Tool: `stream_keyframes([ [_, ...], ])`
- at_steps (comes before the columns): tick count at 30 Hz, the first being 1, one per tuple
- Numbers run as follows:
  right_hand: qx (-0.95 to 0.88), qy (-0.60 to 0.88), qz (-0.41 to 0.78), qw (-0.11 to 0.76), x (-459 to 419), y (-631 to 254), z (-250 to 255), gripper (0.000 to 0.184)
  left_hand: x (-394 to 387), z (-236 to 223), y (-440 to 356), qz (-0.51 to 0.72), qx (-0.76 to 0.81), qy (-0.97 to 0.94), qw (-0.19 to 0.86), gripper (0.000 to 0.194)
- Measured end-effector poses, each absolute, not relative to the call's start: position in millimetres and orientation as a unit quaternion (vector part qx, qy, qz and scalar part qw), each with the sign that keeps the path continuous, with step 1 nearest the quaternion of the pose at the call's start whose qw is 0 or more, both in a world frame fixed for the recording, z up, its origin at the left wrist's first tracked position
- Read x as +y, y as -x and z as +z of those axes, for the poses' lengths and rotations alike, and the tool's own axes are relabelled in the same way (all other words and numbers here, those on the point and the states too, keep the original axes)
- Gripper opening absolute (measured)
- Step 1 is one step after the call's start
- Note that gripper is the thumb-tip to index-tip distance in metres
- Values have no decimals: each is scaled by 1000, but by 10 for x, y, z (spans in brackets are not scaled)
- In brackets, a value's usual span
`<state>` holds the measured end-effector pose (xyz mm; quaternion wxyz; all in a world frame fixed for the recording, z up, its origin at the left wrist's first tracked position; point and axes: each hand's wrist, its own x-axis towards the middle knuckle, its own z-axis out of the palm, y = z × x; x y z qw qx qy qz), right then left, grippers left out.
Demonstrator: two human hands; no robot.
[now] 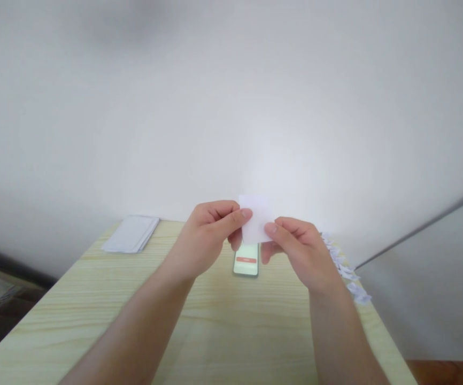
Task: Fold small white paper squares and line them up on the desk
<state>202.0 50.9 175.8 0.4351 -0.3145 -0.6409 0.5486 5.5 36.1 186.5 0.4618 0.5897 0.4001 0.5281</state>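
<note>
A small white piece of paper point(255, 220) is held up above the table between both hands. My left hand point(215, 224) pinches its left edge, thumb on the near face. My right hand point(295, 243) grips the lower right corner, also with the thumb in front. Below and behind the paper lies a phone point(246, 267) with its screen lit, showing a red bar; its upper part is hidden by the paper.
The pale wood-grain table point(223, 331) meets a white wall point(215, 107) at its far edge. A stack of white paper sheets point(131, 233) lies at the far left. Several folded or crumpled paper pieces point(359, 293) line the right edge, partly behind my right arm.
</note>
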Motion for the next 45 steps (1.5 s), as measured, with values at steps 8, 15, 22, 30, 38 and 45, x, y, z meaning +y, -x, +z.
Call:
stream_keyframes([
  [8,-571,282,637,434,563,-2032,1734,34,420,1793,-56,622,438,-585,282,9],
  [15,-520,263,710,395,604,-2057,1729,37,364,1865,-4,577,375,-725,40,15],
  [22,-552,331,359,676,515,-1941,1760,11,344,1806,-64,613,433,-627,206,7],
  [30,-599,357,313,645,411,-1891,1742,21,350,1797,-97,617,413,-583,330,11],
  [38,-577,336,385,637,459,-1933,1751,14,342,1839,-80,595,389,-588,385,13],
  [45,-551,327,454,619,462,-1926,1782,11,336,1842,-44,587,378,-602,387,15],
])
